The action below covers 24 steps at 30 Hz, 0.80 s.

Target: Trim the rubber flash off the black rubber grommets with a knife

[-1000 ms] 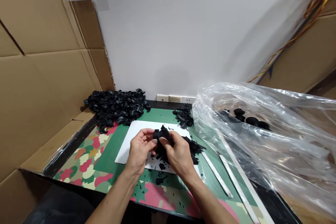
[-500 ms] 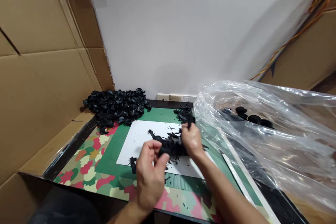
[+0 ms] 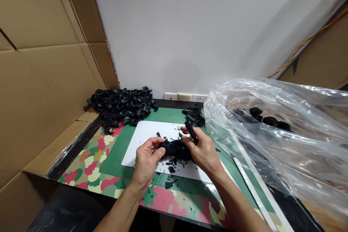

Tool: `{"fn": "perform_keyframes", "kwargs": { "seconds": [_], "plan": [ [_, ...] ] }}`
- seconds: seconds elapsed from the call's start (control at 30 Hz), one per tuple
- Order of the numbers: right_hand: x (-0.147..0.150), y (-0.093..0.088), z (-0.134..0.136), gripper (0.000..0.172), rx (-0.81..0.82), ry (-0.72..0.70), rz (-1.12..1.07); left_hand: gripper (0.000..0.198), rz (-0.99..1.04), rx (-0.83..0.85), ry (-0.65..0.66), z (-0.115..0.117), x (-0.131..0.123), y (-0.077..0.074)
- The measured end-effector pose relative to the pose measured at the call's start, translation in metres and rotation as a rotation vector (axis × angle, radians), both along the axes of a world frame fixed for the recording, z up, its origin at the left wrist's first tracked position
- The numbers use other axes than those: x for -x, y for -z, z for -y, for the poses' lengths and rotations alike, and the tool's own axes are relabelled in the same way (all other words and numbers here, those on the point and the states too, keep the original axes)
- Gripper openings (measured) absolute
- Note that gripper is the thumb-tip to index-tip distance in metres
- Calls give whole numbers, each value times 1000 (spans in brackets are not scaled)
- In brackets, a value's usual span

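My left hand (image 3: 148, 156) pinches a black, soft-looking rounded piece (image 3: 170, 148) between thumb and fingers, just above a white sheet (image 3: 133, 148). Close on its right, my right hand (image 3: 202, 148) is closed around a dark stick-like tool (image 3: 191, 132); the tool's working end is hidden, so its kind is unclear. More black material lies between the two hands, and I cannot tell where the held piece ends. Small black scraps (image 3: 171, 169) are scattered over the sheet and its front edge.
A large heap of curled black trimmings (image 3: 125, 107) lies at the back left, a smaller pile (image 3: 194, 115) at the back right. Cardboard (image 3: 49, 72) walls the left side. A clear plastic bag (image 3: 225, 98) with black round pieces (image 3: 269, 120) covers the right. Wall sockets (image 3: 185, 97) sit behind.
My right hand has turned and come lower, with the dark tool now showing above its fingers. The black piece is drawn lower between both hands, and loose scraps show on the sheet.
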State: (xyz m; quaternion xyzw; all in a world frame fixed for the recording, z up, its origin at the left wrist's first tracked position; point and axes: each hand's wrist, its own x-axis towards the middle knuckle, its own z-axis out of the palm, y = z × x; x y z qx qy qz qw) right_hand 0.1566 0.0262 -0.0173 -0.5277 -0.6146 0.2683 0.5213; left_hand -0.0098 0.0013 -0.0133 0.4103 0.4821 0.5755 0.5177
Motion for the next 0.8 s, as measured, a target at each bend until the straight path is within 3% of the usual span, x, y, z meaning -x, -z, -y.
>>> {"fn": "perform_keyframes", "kwargs": {
  "seconds": [0.1,0.27,0.4,0.57,0.67,0.8],
  "plan": [
    [5,-5,10,20,-98,-181,-111,25,49,38,100,0,3,-1],
    [13,-5,15,12,-38,-391,-170,29,137,74,252,-1,6,-4],
    [15,0,14,14,-117,-365,-141,42,160,87,309,2,4,-2],
    [22,0,26,19,-302,-245,165,42,158,147,329,1,2,-3],
    [30,3,32,17,-266,-162,337,38,86,118,360,0,3,-6],
    [33,7,21,11,-142,-70,281,38,-82,-7,359,12,0,-6]
  ]
}}
